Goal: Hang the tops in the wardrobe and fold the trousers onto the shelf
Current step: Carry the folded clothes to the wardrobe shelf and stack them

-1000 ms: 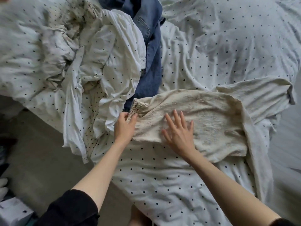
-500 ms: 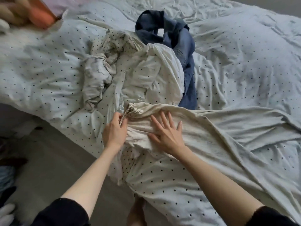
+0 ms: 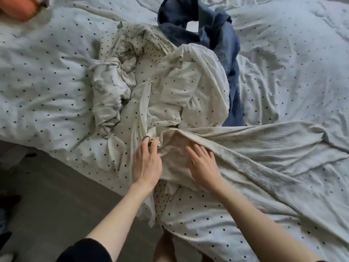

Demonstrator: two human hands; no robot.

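I see the cream trousers lying on the bed, their waistband end at the centre of the frame and their long axis running from there out toward the right edge and lower right. Both hands sit at that waistband end. My left hand is at the corner, its fingertips touching a small ring or loop at the bunched hem; the fingers look fairly straight, and I cannot tell for certain that they pinch anything. My right hand lies flat just to the right, fingers spread wide and pressing the cloth, holding nothing. So the whole length of the garment stretches away to the right of both hands, nearer the right arm. I judge the coming fold must bring that far end back toward the waistband, or carry the waistband over along this axis. Above, in the upper centre, blue jeans lie half under a crumpled polka-dot sheet.
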